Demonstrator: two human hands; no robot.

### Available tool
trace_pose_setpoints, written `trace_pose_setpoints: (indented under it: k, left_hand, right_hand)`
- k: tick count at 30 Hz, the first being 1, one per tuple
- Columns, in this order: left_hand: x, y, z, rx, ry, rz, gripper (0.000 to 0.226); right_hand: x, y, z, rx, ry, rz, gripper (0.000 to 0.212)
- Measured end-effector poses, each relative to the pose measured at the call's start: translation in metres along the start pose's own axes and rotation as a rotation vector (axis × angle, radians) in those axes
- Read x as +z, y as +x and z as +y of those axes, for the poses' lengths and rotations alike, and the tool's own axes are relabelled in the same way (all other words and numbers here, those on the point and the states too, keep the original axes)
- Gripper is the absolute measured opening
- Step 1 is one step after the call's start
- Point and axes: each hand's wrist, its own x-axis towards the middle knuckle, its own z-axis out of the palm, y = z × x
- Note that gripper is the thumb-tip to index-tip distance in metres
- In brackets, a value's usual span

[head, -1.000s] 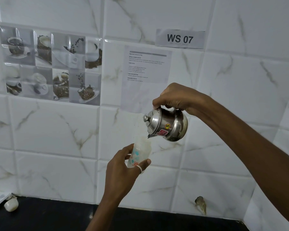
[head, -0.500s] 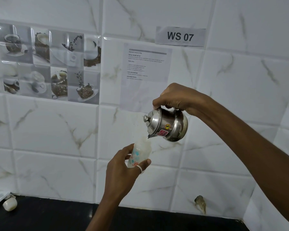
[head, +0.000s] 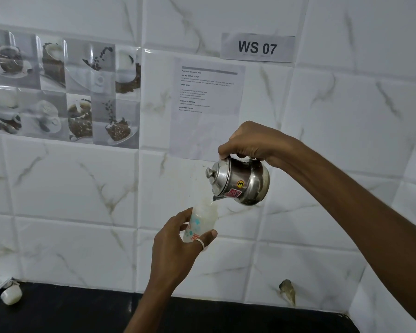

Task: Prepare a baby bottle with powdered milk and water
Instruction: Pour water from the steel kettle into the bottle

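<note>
Nothing moved since earlier frame: right hand point(head: 252, 143) holds tipped steel kettle point(head: 240, 182), spout at mouth of baby bottle point(head: 201, 221) gripped by left hand point(head: 178, 246), frame centre. Water going in; contents milky; capping, shaking likely left.

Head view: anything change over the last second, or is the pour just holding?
Nothing was grasped or released. The right hand keeps the steel pot tipped, spout at the mouth of the baby bottle, which the left hand still holds. Only the camera drifted slightly.
</note>
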Motion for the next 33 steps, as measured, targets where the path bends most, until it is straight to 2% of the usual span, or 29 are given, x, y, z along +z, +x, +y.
trace_pose_setpoints:
  k: [4,17,22,27,33]
  left_hand:
    - [0.003,0.0,0.0,-0.013,0.011,-0.002,0.08]
    - [0.012,-0.001,0.001,-0.012,-0.003,-0.02,0.085]
    - [0.013,0.0,0.003,-0.003,-0.013,-0.019,0.087]
    - [0.014,0.002,0.006,0.0,-0.022,-0.009,0.08]
    - [0.022,0.001,0.009,-0.001,-0.025,-0.024,0.08]
  right_hand:
    - [0.0,0.0,0.004,0.001,-0.008,-0.002,0.048]
    - [-0.004,-0.004,0.025,0.018,0.083,0.033,0.045]
    - [-0.001,-0.014,0.05,0.071,0.254,0.106,0.029]
    - [0.01,-0.028,0.086,0.206,0.516,0.185,0.033]
    - [0.031,-0.042,0.119,0.284,0.822,0.281,0.031]
